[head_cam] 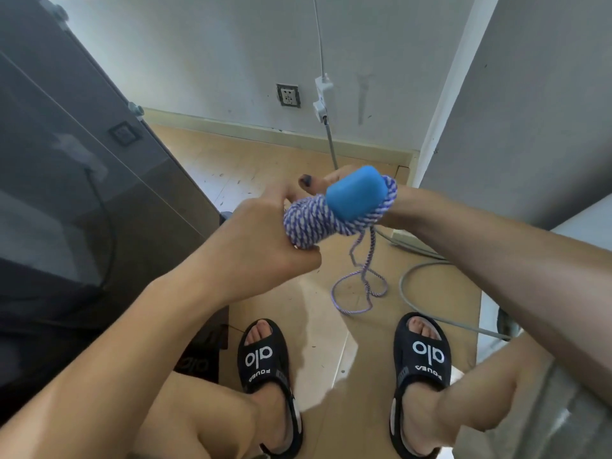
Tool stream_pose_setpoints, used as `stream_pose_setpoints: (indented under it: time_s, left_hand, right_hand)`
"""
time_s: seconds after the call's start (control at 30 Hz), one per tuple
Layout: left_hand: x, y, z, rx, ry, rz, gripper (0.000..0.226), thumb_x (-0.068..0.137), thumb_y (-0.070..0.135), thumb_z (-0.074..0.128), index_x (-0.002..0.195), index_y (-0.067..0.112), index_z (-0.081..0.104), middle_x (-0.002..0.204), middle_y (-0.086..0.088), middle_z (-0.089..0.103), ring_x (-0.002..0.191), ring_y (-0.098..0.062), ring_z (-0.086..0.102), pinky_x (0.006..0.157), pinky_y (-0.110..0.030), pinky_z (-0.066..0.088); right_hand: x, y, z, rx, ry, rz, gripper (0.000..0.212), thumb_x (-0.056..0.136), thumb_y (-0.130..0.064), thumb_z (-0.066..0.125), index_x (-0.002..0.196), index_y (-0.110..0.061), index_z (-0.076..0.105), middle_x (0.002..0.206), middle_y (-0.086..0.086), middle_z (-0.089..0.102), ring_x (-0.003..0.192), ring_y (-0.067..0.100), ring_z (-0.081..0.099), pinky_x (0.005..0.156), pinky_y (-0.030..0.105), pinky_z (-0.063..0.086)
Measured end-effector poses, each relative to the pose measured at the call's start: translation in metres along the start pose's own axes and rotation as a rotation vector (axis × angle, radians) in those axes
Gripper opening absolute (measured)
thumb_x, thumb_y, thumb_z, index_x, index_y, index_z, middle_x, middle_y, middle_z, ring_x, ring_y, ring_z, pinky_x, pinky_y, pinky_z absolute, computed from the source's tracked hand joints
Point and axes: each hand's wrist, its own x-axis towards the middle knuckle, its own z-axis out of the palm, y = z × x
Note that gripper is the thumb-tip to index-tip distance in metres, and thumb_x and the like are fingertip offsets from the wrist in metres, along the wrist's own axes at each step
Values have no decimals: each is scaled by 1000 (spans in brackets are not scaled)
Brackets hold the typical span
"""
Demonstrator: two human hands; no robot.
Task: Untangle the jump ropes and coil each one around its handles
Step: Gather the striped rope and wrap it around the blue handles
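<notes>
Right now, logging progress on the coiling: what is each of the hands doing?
Left hand: closed, gripping the wound blue-and-white rope coil.
Right hand: mostly hidden behind the blue handle; it seems to hold that end, grip unclear.

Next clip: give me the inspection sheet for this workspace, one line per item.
Surface: tan floor, scuffed; no table seen.
Job's things: blue-and-white jump rope mostly coiled around blue handle; loose rope tail hangs to the floor.
Clutter: nothing seen.
Hands: left hand grips the coil; right hand holds the handle end, fingers mostly hidden.
Cables: grey cable across the floor; white cord down the wall; black cord at left.
Surroundings: wall socket, dark cabinet, black sandals.
</notes>
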Motion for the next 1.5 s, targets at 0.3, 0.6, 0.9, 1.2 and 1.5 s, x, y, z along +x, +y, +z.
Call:
stream_pose_setpoints:
  time_s: [0.3,0.6,0.9,1.2,1.5]
  left_hand:
    - [1,-13,-3,-77,59,143,28,83,8,72,107,15,59,91,-2,63,81,-19,62,71,-46,52]
    - [23,-60,-14,-226,152,-207,17,88,17,72,83,7,59,63,-1,58,51,-10,50,58,-36,44]
    - [31,-73,-16,-93,145,-303,18,90,27,71,78,16,63,58,10,64,57,-12,53,54,-24,45]
    - [29,-60,-12,-220,33,-239,19,89,25,72,79,11,62,60,7,61,53,-11,50,59,-36,44]
    - [33,-66,-8,-469,-6,-317,18,88,15,72,87,7,56,61,0,48,47,-11,38,48,-27,30]
  right_hand:
    - [-7,-7,32,192,-156,-1,37,104,-23,35,67,-18,39,58,-3,36,43,7,25,41,21,22]
    - [-3,-11,45,442,-222,65,51,105,-48,32,62,-21,37,53,-2,30,50,17,32,59,32,38]
    - [3,-3,44,589,-261,237,47,103,-47,36,63,-22,39,57,-4,34,50,10,17,37,19,15]
    - [2,-7,59,670,-31,66,34,96,-18,41,126,-18,58,116,13,70,103,24,71,106,42,48]
    - [-9,-34,61,743,-42,66,18,95,-29,50,95,-13,59,61,-3,36,49,11,25,45,24,23]
